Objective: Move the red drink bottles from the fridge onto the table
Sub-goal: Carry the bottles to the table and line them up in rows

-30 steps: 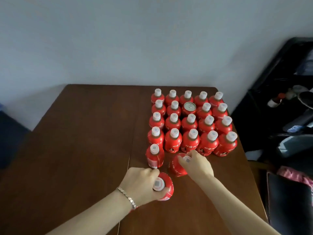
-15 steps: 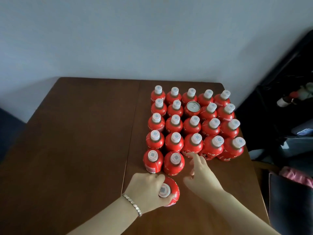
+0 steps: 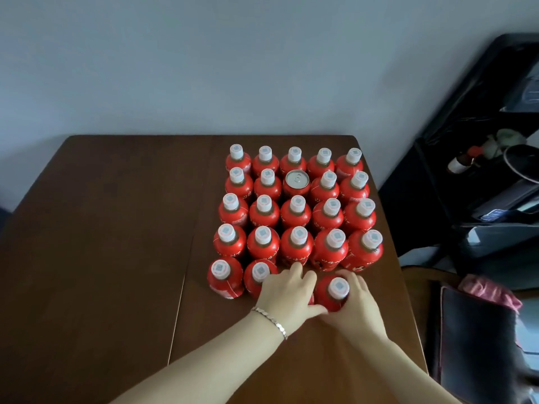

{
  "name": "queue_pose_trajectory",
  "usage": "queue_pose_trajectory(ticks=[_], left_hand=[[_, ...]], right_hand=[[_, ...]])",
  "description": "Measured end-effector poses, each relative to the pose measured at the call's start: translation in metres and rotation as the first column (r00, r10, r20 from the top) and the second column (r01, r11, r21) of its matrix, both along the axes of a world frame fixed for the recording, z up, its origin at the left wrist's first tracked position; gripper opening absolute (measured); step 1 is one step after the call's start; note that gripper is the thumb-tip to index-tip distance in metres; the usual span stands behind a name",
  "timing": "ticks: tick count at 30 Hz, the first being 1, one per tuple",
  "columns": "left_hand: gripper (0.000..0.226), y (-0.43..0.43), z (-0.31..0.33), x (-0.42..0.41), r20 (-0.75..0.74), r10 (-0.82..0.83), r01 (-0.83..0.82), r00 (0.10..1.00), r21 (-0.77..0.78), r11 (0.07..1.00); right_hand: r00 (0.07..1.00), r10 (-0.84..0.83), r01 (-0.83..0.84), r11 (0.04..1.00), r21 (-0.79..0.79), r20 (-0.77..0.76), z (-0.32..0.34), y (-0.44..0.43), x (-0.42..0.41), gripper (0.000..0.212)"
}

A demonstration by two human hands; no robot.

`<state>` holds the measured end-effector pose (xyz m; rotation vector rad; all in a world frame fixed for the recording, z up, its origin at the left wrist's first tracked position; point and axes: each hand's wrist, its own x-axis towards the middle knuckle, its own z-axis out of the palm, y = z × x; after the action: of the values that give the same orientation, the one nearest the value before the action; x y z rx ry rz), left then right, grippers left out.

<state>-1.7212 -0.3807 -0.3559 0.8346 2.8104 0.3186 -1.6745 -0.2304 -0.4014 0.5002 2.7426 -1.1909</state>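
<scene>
**A:** Right hand (image 3: 360, 304), what have you got?

**B:** Your right hand is wrapped round a squat red plastic drink bottle (image 3: 328, 294) with a white cap. Your fingers (image 3: 354, 279) curl behind its far side and your thumb tucks in at the near side. The bottle stands upright on the dark brown wooden table (image 3: 116, 258), right between your two hands.

**A:** And the left?

**B:** Your left hand (image 3: 287, 293), with the thin silver chain bracelet (image 3: 269, 317) at the wrist, lies back-up just left of that bottle. Your thumb touches it low down and your fingers are loosely bent. Whether they pinch the bottle or only lean on it, I cannot tell, because your palm hides that.

**A:** What's around your fingers?

**B:** Just beyond your fingertips is the packed block of red white-capped bottles (image 3: 264, 212), standing in rows of five. One silver-topped red can (image 3: 297, 182) sits among them. Left of your left knuckles stand two more capped bottles (image 3: 224, 279) side by side, and the nearer one is partly behind your hand.
</scene>
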Motion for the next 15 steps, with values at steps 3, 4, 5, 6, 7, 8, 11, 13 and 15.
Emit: queue_pose_trajectory(ticks=[3, 4, 5, 6, 7, 8, 11, 13, 15], left_hand=[[0.045, 0.015, -0.003, -0.014, 0.062, 0.015, -0.008, 0.998, -0.111, 0.994], [0.043, 0.019, -0.004, -0.018, 0.075, 0.022, -0.011, 0.997, -0.138, 0.99], [0.041, 0.022, -0.003, -0.021, 0.06, 0.02, -0.012, 0.998, -0.135, 0.991], [0.042, 0.023, -0.003, -0.024, 0.004, 0.002, -0.002, 1.0, -0.126, 0.992], [0.046, 0.021, -0.002, -0.025, -0.06, -0.027, 0.019, 0.998, -0.135, 0.991], [0.051, 0.019, -0.001, -0.025, -0.105, -0.045, 0.028, 0.993, -0.159, 0.987], [0.067, 0.012, -0.008, -0.019, -0.135, -0.048, 0.023, 0.99, -0.18, 0.983], [0.07, 0.008, -0.014, -0.016, -0.117, -0.051, 0.026, 0.992, -0.21, 0.977], [0.068, 0.008, -0.019, -0.014, -0.13, -0.055, 0.027, 0.99, -0.206, 0.978]], right_hand=[[0.995, -0.093, 0.093, 0.996, -0.02, -0.032, -0.008, -0.001, -0.012, 0.082], [0.992, -0.12, 0.118, 0.992, -0.035, -0.037, -0.012, -0.002, -0.014, 0.082], [0.988, -0.152, 0.149, 0.987, -0.06, -0.039, -0.016, -0.004, -0.016, 0.082], [0.982, -0.189, 0.186, 0.978, -0.091, -0.023, -0.019, -0.005, -0.016, 0.084], [0.974, -0.225, 0.226, 0.967, -0.121, 0.018, -0.022, -0.006, -0.015, 0.088], [0.964, -0.255, 0.264, 0.953, -0.146, 0.078, -0.024, -0.006, -0.014, 0.093], [0.939, -0.294, 0.329, 0.917, -0.225, 0.179, -0.028, -0.005, -0.013, 0.093], [0.932, -0.309, 0.35, 0.904, -0.247, 0.192, -0.028, -0.008, -0.013, 0.087], [0.913, -0.344, 0.393, 0.883, -0.255, 0.217, -0.028, -0.013, -0.013, 0.085]])
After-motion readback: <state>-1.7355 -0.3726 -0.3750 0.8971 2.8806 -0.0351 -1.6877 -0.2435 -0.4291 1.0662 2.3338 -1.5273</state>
